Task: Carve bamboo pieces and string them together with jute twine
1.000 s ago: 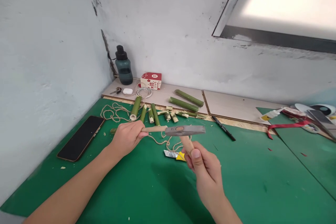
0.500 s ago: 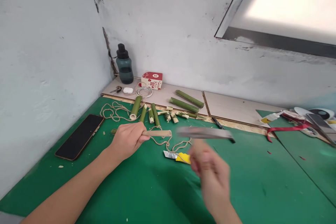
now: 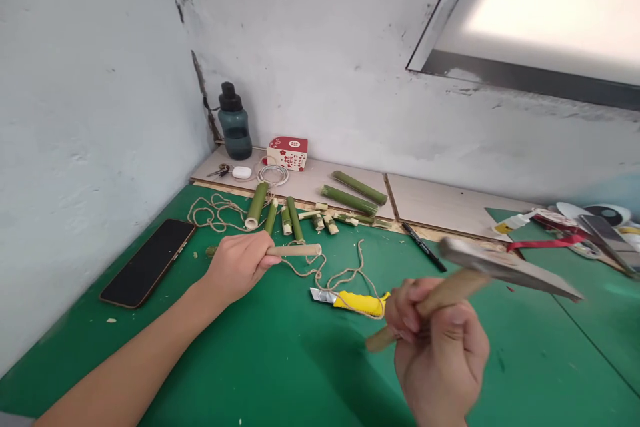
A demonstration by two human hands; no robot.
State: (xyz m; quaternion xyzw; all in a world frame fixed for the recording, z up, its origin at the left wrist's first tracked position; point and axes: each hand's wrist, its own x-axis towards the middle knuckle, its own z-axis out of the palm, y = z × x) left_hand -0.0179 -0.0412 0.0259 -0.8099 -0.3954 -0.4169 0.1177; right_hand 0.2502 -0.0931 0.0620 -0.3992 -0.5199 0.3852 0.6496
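Note:
My left hand (image 3: pixel 243 259) is closed round a pale round wooden stick (image 3: pixel 297 250), whose cut end points right. A greenish end (image 3: pixel 212 251) shows on the far side of this fist; I cannot tell whether it belongs to the stick. Gripped by its wooden handle in my right hand (image 3: pixel 440 340) is a hammer (image 3: pixel 505 262), raised above the table with its metal head slanting to the right. Between the hands lies a yellow utility knife (image 3: pixel 360 302) with thin twine (image 3: pixel 345 271) across it. Several green bamboo pieces (image 3: pixel 257 205) lie behind my left hand.
A phone (image 3: pixel 150 263) lies left on the green table (image 3: pixel 260 367). Behind are a water bottle (image 3: pixel 235 123), a red-and-white box (image 3: pixel 287 153) and longer bamboo lengths (image 3: pixel 350 200). A black marker (image 3: pixel 424 247), glue bottle (image 3: pixel 513 223) and red ribbon (image 3: pixel 545 243) lie to the right.
My right hand has swung the hammer away from the stick's end, to the right, and its head is now tilted. The left hand keeps its hold on the stick, almost unmoved.

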